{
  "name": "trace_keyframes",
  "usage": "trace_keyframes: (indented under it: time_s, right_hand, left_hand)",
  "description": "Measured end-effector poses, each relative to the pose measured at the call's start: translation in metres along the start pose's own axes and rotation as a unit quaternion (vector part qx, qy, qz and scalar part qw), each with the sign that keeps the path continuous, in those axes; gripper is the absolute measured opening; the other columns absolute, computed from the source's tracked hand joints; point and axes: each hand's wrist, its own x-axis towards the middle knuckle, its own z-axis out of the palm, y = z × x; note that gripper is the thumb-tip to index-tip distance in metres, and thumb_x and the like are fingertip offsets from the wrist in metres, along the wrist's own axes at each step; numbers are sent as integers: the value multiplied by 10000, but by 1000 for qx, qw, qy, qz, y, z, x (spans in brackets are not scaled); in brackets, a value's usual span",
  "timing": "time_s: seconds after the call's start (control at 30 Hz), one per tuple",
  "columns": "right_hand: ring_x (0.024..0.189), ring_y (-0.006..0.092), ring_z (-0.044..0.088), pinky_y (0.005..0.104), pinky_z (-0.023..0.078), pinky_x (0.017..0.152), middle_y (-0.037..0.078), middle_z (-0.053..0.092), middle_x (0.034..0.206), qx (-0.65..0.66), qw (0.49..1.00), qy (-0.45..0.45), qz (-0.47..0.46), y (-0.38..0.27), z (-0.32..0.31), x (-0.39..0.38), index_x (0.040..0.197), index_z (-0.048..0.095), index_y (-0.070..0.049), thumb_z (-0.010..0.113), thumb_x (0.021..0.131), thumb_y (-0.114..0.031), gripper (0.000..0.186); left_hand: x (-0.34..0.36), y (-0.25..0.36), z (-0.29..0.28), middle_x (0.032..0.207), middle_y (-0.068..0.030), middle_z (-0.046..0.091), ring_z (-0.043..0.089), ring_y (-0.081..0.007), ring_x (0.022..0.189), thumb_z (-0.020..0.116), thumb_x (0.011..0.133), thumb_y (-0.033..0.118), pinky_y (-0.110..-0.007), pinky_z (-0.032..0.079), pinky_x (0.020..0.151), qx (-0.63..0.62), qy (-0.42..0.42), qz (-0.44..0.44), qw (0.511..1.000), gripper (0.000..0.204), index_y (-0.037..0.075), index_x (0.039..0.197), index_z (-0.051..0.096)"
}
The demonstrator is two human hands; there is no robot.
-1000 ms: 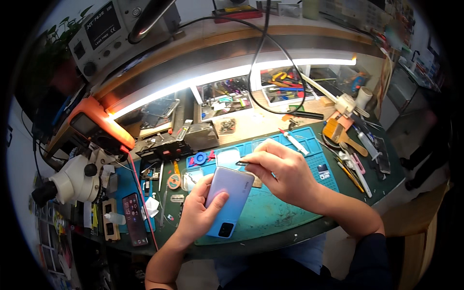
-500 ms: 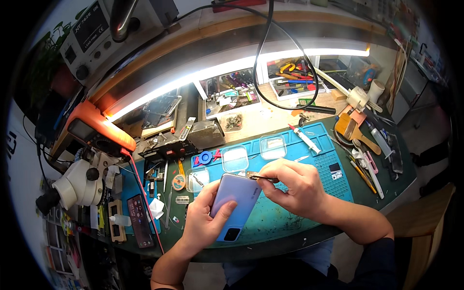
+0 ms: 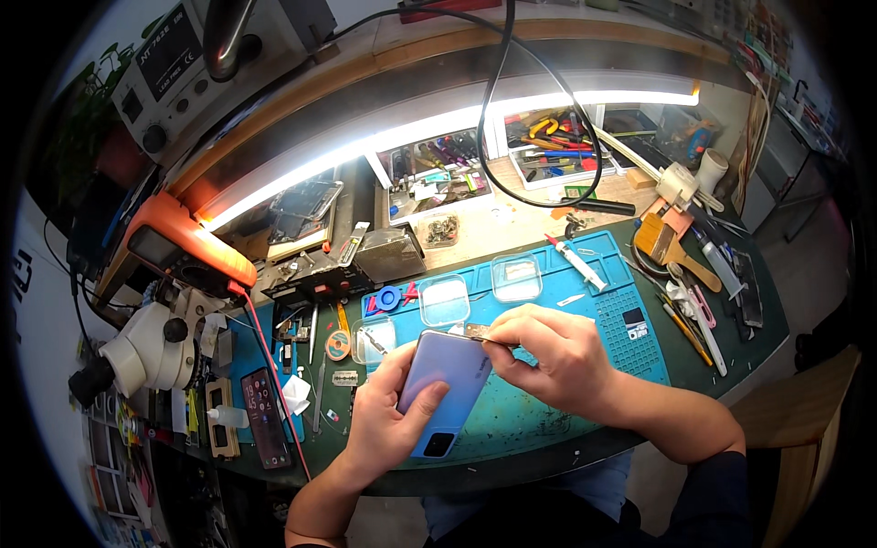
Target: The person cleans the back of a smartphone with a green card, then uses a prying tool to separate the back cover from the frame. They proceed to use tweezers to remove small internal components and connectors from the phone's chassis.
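My left hand (image 3: 384,416) grips a pale lilac-blue phone (image 3: 452,379), back facing up, tilted, with its dark camera block at the lower end. My right hand (image 3: 562,365) has thumb and index finger pinched on a small, thin, dark object (image 3: 491,341) at the phone's upper edge; its exact kind is unclear, partly hidden by the fingers. A small metallic piece (image 3: 475,331) shows just beyond that edge. Both hands are above the teal repair mat (image 3: 512,420); clear lidded boxes (image 3: 443,301) lie just behind them.
An orange multimeter (image 3: 192,247) and white microscope (image 3: 146,347) stand left. A second phone (image 3: 269,420) lies left of my hands. A syringe (image 3: 575,260), brush (image 3: 681,251) and several tools sit behind and right. A black cable loop (image 3: 544,196) hangs over tool trays (image 3: 438,173).
The view has shifted since a second ago. My right hand has come slightly down against the phone's top edge, with little difference in the last half second. The phone remains in my left hand.
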Motion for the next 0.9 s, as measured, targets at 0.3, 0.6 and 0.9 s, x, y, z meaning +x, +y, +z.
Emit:
trace_keyframes:
  time_s: [0.3, 0.6, 0.9]
  right_hand:
    - [740, 235, 708, 329, 584, 620, 94, 703, 924, -87, 990, 35, -102, 1, 8, -2, 920, 641, -38, 816, 789, -55, 219]
    - [754, 262, 739, 343, 603, 625, 114, 741, 920, -39, 995, 30, -81, 1, 11, 3, 933, 673, -24, 828, 803, -46, 202]
    - [754, 233, 731, 323, 584, 662, 128, 738, 878, 80, 995, -33, 50, 0, 5, 9, 914, 685, 9, 792, 867, -21, 122]
  left_hand:
    - [-1, 1, 2, 1124, -183, 742, 733, -204, 985, 740, 972, 169, -320, 577, 842, 65, 24, 48, 996, 530, -36, 1419, 542]
    - [-3, -1, 1, 1096, -185, 746, 750, -221, 937, 741, 969, 163, -325, 587, 800, 102, 28, 67, 992, 540, -36, 1427, 535]
    - [-2, -2, 2, 1090, -187, 748, 753, -225, 926, 725, 974, 144, -327, 591, 791, 100, 23, 73, 992, 529, -38, 1431, 532]
